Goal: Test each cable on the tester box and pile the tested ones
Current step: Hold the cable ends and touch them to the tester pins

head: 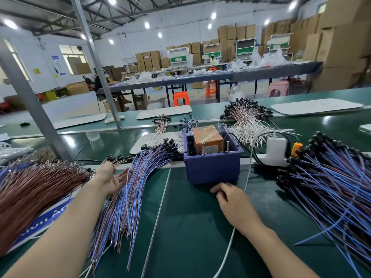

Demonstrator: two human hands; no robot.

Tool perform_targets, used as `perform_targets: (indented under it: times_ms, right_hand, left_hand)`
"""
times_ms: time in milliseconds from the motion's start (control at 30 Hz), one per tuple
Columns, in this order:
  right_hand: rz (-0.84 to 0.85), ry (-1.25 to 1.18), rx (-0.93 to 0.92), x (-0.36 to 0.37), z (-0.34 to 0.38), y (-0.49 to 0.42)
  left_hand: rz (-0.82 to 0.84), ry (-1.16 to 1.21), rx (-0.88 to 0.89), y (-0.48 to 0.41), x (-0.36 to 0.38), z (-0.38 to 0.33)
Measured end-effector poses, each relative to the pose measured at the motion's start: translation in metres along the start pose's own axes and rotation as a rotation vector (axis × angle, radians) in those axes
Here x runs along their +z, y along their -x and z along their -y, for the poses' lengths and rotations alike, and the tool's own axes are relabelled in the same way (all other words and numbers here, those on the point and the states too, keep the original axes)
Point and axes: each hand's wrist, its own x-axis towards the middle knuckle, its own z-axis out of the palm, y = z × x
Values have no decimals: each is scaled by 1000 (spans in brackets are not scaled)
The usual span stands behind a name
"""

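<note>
Tester box [212,171] sits at centre of bench [190,227]; L hand [114,180] lies flat-open, palm up, fingers against blue cable pile [128,199], gripping nothing; R hand [232,199] rests just before box, fingers loosely curled, empty; 2nd cable pile [331,187] at right.

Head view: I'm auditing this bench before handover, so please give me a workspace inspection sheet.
Surface: green mat.
Job's things: blue tester box holding orange unit; left blue cable pile; right blue cable pile.
Clutter: brown cable pile far left; white cable pile behind box.
Hands: left hand open, palm up, touching blue cables; right hand loosely curled before box, nothing seen held.
Cables: white lead passes box; power strip right.
Surroundings: stacked cartons, orange stools.
</note>
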Motion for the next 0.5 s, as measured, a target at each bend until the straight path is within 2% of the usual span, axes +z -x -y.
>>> perform_targets:
  times_ms: [100, 167, 267, 333, 400, 500]
  right_hand:
    - [-5, 1, 0, 0, 1, 0]
    - [-12, -11, -7, 0, 1, 0]
    - [-64, -29, -29, -1, 1, 2]
    - [-150, -10, -54, -2, 2, 4]
    - [-284, 24, -101, -4, 4, 7]
    - [-494, 42, -160, -7, 7, 9]
  left_hand:
    - [51, 21, -26, 1, 6, -6]
    - [50, -95, 77, 2, 13, -9]
    - [17, -473, 446, 16, 32, -11]
    - [64, -762, 731, 38, 49, -15]
    - [204, -1010, 960, 67, 66, -20]
    - [448, -1257, 1070, 108, 87, -24]
